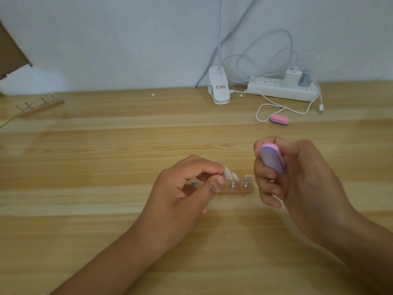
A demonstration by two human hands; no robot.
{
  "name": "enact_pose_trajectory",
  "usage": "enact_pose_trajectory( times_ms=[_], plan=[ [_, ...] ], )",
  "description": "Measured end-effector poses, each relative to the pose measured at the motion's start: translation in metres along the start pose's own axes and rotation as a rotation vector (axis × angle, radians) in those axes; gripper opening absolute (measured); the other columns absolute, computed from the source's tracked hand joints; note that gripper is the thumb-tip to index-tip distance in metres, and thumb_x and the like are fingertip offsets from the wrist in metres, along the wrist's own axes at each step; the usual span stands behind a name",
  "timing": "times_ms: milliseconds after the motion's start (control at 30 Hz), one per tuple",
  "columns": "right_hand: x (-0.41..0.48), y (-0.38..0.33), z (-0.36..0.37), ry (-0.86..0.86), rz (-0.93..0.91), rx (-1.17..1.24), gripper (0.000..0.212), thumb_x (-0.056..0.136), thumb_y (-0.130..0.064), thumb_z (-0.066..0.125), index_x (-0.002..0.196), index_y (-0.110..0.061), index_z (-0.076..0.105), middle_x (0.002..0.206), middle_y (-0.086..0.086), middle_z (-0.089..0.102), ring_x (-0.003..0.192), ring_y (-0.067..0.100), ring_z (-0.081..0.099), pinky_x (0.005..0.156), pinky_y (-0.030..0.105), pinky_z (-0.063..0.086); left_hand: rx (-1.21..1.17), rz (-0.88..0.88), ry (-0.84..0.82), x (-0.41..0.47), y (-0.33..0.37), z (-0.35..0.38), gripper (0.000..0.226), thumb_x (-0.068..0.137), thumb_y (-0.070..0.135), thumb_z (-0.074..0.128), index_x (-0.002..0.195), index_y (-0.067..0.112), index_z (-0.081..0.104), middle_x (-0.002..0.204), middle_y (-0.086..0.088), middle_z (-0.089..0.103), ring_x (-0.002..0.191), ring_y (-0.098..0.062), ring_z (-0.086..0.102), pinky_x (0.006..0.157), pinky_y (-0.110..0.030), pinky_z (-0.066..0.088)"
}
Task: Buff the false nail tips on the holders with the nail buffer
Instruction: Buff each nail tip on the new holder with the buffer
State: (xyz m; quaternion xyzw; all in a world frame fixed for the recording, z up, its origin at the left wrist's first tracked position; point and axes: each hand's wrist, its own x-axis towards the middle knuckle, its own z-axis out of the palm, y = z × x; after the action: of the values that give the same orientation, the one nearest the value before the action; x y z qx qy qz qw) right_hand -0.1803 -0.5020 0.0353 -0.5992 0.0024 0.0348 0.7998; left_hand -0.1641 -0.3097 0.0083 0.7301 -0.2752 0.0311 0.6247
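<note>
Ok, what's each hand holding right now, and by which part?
The right hand grips the nail buffer by its sides; left hand pinches a false nail tip by one edge.

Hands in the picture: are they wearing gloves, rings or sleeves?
No. The left hand and the right hand are both bare: no gloves, no rings, no watch or bracelet. The left forearm and the right forearm are bare too, with no sleeve in view down to the picture's edge.
</note>
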Motion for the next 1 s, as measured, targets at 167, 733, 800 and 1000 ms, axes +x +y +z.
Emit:
enact_pose_trajectory(
  times_ms=[167,733,800,1000],
  plan=[
    [-0.006,0.007,-0.003,-0.158,-0.290,-0.372,0.017,0.081,-0.025,0.074,0.098,-0.028,0.070,0.065,0.000,0.034,0.052,0.013,0.033,0.049,0.022,0.036,-0.037,-0.015,-0.023,0.000,0.000,-0.001,0.014,0.090,0.025,0.062,0.094,0.017,0.073,0.087,0.005,0.069,0.076,-0.012,0.064,0.050,-0.023,0.049],
    [-0.005,0.015,-0.004,-0.186,-0.378,-0.402,0.016,0.079,-0.031,0.075,0.092,-0.023,0.077,0.054,-0.009,0.026,0.050,0.016,0.022,0.049,0.022,0.027,-0.038,-0.020,-0.061,-0.001,0.004,0.001,0.017,0.089,0.025,0.061,0.094,0.013,0.073,0.079,0.003,0.067,0.071,-0.007,0.061,0.051,-0.022,0.048],
    [-0.005,0.015,-0.004,-0.190,-0.369,-0.402,0.016,0.078,-0.033,0.075,0.091,-0.024,0.077,0.053,-0.007,0.026,0.050,0.018,0.022,0.048,0.022,0.028,-0.029,-0.022,-0.057,-0.001,0.006,0.001,0.016,0.089,0.025,0.062,0.093,0.014,0.073,0.078,0.003,0.067,0.070,-0.006,0.060,0.051,-0.022,0.049],
    [-0.007,0.012,-0.005,-0.194,-0.328,-0.388,0.016,0.074,-0.033,0.077,0.086,-0.023,0.078,0.051,0.000,0.028,0.050,0.025,0.023,0.047,0.034,0.026,0.036,0.012,-0.024,-0.003,0.010,0.001,0.015,0.086,0.027,0.067,0.091,0.015,0.075,0.076,0.006,0.070,0.067,-0.008,0.065,0.054,-0.020,0.050]
  ],
)
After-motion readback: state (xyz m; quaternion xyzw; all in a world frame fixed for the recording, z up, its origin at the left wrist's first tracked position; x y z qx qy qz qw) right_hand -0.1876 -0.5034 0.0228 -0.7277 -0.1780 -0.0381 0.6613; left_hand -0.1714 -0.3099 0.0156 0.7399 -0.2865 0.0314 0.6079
